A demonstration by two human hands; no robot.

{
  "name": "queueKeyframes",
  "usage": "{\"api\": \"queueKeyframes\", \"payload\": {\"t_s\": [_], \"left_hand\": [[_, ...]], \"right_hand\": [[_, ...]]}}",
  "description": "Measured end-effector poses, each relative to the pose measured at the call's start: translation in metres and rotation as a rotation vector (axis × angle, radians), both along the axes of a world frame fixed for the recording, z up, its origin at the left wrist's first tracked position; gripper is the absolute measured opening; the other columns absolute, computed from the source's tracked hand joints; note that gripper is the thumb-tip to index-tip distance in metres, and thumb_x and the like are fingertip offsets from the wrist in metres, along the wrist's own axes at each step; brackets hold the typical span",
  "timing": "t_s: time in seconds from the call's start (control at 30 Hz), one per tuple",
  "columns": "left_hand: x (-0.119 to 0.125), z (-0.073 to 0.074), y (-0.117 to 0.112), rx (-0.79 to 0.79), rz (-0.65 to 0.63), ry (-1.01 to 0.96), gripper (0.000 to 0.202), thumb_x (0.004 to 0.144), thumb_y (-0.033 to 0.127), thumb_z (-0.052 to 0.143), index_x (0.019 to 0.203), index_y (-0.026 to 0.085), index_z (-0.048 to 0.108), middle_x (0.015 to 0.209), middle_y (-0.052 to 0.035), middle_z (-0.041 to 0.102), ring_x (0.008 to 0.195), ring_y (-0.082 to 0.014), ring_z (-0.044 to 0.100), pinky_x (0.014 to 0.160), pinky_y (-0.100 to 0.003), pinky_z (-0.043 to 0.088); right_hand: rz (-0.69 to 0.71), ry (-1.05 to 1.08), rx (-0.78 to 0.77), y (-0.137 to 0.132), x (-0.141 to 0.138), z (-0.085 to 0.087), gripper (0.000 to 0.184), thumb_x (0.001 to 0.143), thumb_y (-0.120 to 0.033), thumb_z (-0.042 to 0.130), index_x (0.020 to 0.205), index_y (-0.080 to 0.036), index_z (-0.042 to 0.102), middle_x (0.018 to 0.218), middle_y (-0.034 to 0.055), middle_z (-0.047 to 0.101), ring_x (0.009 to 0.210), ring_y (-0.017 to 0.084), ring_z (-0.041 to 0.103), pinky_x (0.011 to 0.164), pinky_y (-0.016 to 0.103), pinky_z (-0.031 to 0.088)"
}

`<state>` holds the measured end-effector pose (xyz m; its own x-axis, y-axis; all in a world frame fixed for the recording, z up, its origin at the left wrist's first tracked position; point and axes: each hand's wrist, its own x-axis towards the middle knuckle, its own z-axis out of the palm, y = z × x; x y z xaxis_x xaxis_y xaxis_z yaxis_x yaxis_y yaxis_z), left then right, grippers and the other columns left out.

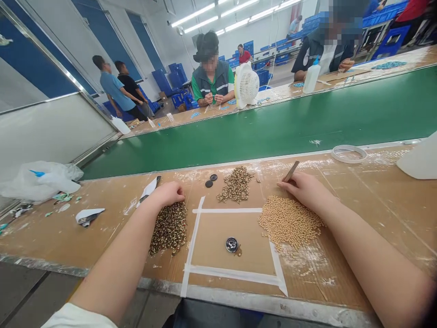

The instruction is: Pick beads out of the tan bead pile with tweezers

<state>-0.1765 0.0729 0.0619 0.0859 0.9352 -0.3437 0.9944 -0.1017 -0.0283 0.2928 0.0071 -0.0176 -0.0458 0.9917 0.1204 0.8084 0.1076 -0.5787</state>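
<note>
My left hand (171,193) rests at the top of a pile of small black-and-gold parts (169,230). Its fingers are pinched together, and what is between them is hidden. On the other side, my right hand (302,187) grips a thin flat metal tool (291,171) that looks like tweezers, its end sticking up. That hand is at the upper edge of a pile of small tan beads (290,223). Between the hands, a small round black dish (231,245) with a glossy inside lies within a white tape frame (235,273), touching a little brown piece (238,251).
Behind the frame are a heap of small gold parts (236,183) and two black discs (210,181). A tape ring (348,154) lies at right, a plastic bag (37,182) at left. Beyond runs a green belt (218,136); people work across it near a fan (247,85).
</note>
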Motion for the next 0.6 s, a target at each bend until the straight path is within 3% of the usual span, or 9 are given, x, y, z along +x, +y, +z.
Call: {"api": "queueKeyframes", "payload": {"t_s": [0.13, 0.2, 0.3, 0.47, 0.6], "left_hand": [[0.023, 0.010, -0.005, 0.155, -0.007, -0.107, 0.020, 0.077, 0.038, 0.063, 0.081, 0.021, 0.072, 0.088, -0.0059, 0.076, 0.079, -0.0225, 0.066, 0.065, -0.032, 0.041], [0.047, 0.014, -0.012, 0.202, -0.011, -0.270, 0.022, 0.080, 0.041, 0.062, 0.085, 0.021, 0.070, 0.088, -0.0050, 0.076, 0.078, -0.0211, 0.065, 0.067, -0.031, 0.044], [0.094, 0.015, -0.027, 0.138, -0.081, -0.515, 0.021, 0.082, 0.040, 0.065, 0.085, 0.020, 0.069, 0.082, -0.0035, 0.074, 0.073, -0.0181, 0.065, 0.066, -0.030, 0.046], [0.171, -0.006, -0.054, -0.036, -0.234, -0.856, 0.014, 0.084, 0.036, 0.068, 0.083, 0.022, 0.070, 0.084, -0.0041, 0.074, 0.071, -0.0149, 0.063, 0.062, -0.028, 0.045], [0.203, -0.034, -0.066, -0.103, -0.233, -1.081, 0.015, 0.087, 0.036, 0.069, 0.089, 0.021, 0.072, 0.085, -0.0036, 0.072, 0.069, -0.0125, 0.058, 0.061, -0.026, 0.043]], "right_hand": [[-0.018, 0.032, 0.047, -0.003, -0.001, 0.003, 0.027, 0.097, -0.041, 0.056, 0.089, -0.021, 0.073, 0.101, 0.0136, 0.078, 0.097, 0.033, 0.071, 0.080, 0.042, 0.052], [-0.051, 0.059, 0.040, -0.003, -0.001, 0.003, 0.027, 0.097, -0.042, 0.057, 0.089, -0.021, 0.073, 0.098, 0.0133, 0.079, 0.092, 0.032, 0.072, 0.077, 0.042, 0.052], [-0.114, 0.128, 0.016, -0.003, -0.002, 0.004, 0.028, 0.095, -0.044, 0.060, 0.087, -0.021, 0.074, 0.093, 0.0123, 0.079, 0.087, 0.030, 0.072, 0.074, 0.041, 0.052], [-0.084, 0.307, -0.010, -0.003, -0.006, 0.003, 0.027, 0.091, -0.045, 0.068, 0.093, -0.019, 0.076, 0.091, 0.0092, 0.078, 0.085, 0.026, 0.071, 0.076, 0.041, 0.052], [-0.021, 0.452, -0.063, -0.004, -0.012, 0.001, 0.030, 0.089, -0.048, 0.069, 0.090, -0.018, 0.074, 0.080, 0.0060, 0.075, 0.069, 0.019, 0.065, 0.066, 0.036, 0.050]]}}
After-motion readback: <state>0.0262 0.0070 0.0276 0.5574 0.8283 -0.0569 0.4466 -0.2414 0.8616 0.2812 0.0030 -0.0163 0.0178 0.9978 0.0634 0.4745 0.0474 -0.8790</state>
